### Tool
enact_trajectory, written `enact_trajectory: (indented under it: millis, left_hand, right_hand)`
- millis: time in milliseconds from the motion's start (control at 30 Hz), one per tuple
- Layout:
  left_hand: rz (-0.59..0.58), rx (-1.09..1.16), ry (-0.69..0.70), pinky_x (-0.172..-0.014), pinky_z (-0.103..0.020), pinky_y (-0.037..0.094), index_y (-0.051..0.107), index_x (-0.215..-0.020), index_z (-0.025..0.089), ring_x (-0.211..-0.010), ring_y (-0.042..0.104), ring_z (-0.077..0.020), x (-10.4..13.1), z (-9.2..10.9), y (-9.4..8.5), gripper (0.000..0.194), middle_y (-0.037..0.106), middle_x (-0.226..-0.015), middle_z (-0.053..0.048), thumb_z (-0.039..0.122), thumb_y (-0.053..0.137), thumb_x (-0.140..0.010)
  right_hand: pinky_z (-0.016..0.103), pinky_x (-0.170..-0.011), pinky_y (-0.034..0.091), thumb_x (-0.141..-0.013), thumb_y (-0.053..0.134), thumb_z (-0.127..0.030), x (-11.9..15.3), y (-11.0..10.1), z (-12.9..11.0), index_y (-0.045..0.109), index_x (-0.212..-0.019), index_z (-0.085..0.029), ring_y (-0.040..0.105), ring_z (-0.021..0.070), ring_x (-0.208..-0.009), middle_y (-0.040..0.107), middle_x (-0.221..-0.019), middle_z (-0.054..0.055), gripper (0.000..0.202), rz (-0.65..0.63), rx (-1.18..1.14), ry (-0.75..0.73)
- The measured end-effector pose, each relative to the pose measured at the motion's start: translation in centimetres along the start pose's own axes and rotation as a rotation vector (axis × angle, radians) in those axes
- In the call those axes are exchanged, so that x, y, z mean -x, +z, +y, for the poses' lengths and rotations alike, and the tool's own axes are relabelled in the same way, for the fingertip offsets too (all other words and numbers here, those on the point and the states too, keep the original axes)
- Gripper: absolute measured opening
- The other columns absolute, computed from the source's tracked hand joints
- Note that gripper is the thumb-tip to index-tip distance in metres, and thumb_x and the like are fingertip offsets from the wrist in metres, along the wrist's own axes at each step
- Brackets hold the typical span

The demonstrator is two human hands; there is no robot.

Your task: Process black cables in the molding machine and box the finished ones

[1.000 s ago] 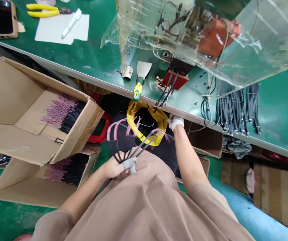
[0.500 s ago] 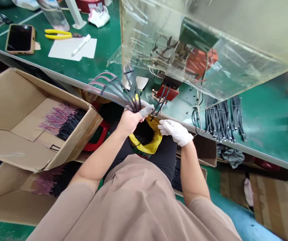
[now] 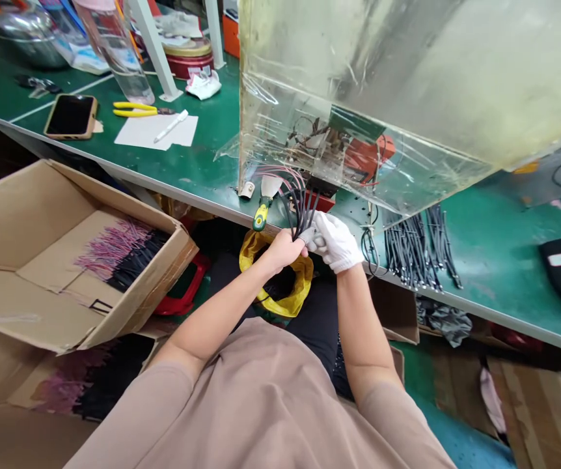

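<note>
My left hand, with light coverings on its fingertips, is closed round the lower ends of several black cables. Pink wires fan out from their tops. My right hand, in a white glove, meets the left fingertips and pinches at black cables on the right of the bunch; its fingertips are partly hidden. Just behind the hands is a red block of a machine under a clear plastic cover. A putty knife with a green and yellow handle lies left of the cables.
A yellow bag hangs open below the hands. Black cables lie in rows on the green bench at right. An open carton with pink-wired cables stands left. Pliers, a phone and a bottle sit on the bench.
My left hand has moved right with the cables, and my right hand has come up to meet it. Two cables earlier at the red block are no longer distinct from the bunch. The view has shifted.
</note>
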State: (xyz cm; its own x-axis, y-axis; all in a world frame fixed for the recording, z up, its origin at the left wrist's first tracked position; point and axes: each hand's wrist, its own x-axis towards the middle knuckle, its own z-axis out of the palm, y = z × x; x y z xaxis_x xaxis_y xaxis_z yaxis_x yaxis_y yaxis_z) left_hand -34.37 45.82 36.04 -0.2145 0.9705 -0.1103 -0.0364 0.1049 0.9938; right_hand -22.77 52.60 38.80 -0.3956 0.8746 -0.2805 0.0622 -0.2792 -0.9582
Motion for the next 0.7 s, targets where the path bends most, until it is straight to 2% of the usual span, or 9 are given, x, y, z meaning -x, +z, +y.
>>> enact_trajectory:
  millis: [100,200,267,300,400,433,500,600,700]
  left_hand:
    - [0.05,0.013,0.034,-0.055,-0.024,0.038,0.048,-0.045,0.018,-0.046,0.046,-0.0093,0.3,0.6,0.2,0.04,0.05,-0.044,0.002,0.022,0.052,-0.084]
    - [0.029,0.016,0.05,-0.049,-0.024,0.033,0.046,-0.044,0.019,-0.041,0.04,-0.0084,1.3,0.8,-0.2,0.044,0.046,-0.04,0.002,0.03,0.055,-0.085]
    - [-0.019,0.039,0.039,-0.045,-0.024,0.031,0.05,-0.047,0.018,-0.038,0.038,-0.0083,2.9,0.6,-0.9,0.044,0.045,-0.039,0.003,0.038,0.058,-0.085]
    - [-0.041,0.057,0.028,-0.044,-0.025,0.03,0.054,-0.049,0.018,-0.038,0.037,-0.0083,4.0,0.5,-1.3,0.044,0.045,-0.039,0.003,0.043,0.058,-0.086]
    - [-0.08,0.084,-0.013,-0.043,-0.025,0.03,0.059,-0.054,0.018,-0.037,0.036,-0.0082,7.5,0.0,-2.6,0.05,0.045,-0.041,0.002,0.053,0.055,-0.088]
    - [-0.095,0.071,-0.026,-0.043,-0.025,0.031,0.058,-0.053,0.018,-0.038,0.037,-0.0083,8.5,-0.2,-3.0,0.052,0.046,-0.041,0.002,0.056,0.054,-0.088]
    - [-0.135,0.03,-0.045,-0.044,-0.024,0.033,0.056,-0.051,0.018,-0.039,0.039,-0.0088,10.2,-0.4,-3.5,0.055,0.047,-0.042,0.001,0.06,0.054,-0.088]
    - [-0.179,-0.019,-0.056,-0.046,-0.024,0.036,0.054,-0.05,0.018,-0.042,0.043,-0.0098,11.6,-0.9,-3.7,0.059,0.049,-0.041,0.0,0.066,0.054,-0.085]
    - [-0.205,-0.027,-0.031,-0.048,-0.025,0.039,0.054,-0.05,0.018,-0.043,0.046,-0.0104,12.3,-1.6,-3.4,0.062,0.051,-0.042,-0.001,0.069,0.052,-0.086]
  right_hand:
    - [0.015,-0.028,0.022,-0.075,0.077,-0.057,-0.2,1.9,-1.1,0.052,-0.075,-0.021,0.031,0.0048,-0.029,0.037,-0.038,-0.011,0.044,-0.078,-0.071,0.063]
    - [0.014,-0.027,0.019,-0.071,0.082,-0.048,0.4,2.7,-1.5,0.045,-0.069,-0.022,0.025,0.0032,-0.028,0.035,-0.037,-0.012,0.045,-0.066,-0.115,0.115]
    - [0.014,-0.027,0.017,-0.066,0.085,-0.047,1.0,2.6,-1.2,0.047,-0.069,-0.021,0.027,0.0026,-0.029,0.04,-0.04,-0.011,0.046,-0.131,-0.087,0.138]
    - [0.013,-0.028,0.019,-0.064,0.087,-0.046,1.3,2.5,-0.9,0.052,-0.072,-0.02,0.031,0.0027,-0.031,0.046,-0.044,-0.01,0.045,-0.173,-0.082,0.122]
    - [0.016,-0.043,0.046,-0.067,0.086,-0.047,1.5,2.6,-0.3,0.063,-0.093,-0.018,0.058,0.0083,-0.051,0.069,-0.072,0.0,0.046,-0.21,-0.163,0.019]
    - [0.02,-0.052,0.053,-0.071,0.083,-0.049,1.4,2.7,-0.2,0.064,-0.101,-0.018,0.065,0.0111,-0.061,0.072,-0.083,0.003,0.047,-0.187,-0.21,0.009]
    - [0.027,-0.063,0.059,-0.081,0.074,-0.051,1.0,3.3,-0.5,0.062,-0.106,-0.018,0.069,0.0142,-0.071,0.074,-0.091,0.005,0.043,-0.113,-0.284,0.036]
    - [0.024,-0.057,0.055,-0.091,0.063,-0.049,0.5,4.3,-1.1,0.059,-0.1,-0.017,0.064,0.0111,-0.06,0.072,-0.082,0.003,0.033,0.021,-0.287,0.045]
    - [0.02,-0.046,0.046,-0.096,0.054,-0.049,0.3,4.3,-1.4,0.057,-0.094,-0.02,0.055,0.0088,-0.048,0.065,-0.067,-0.002,0.029,0.194,-0.129,-0.032]
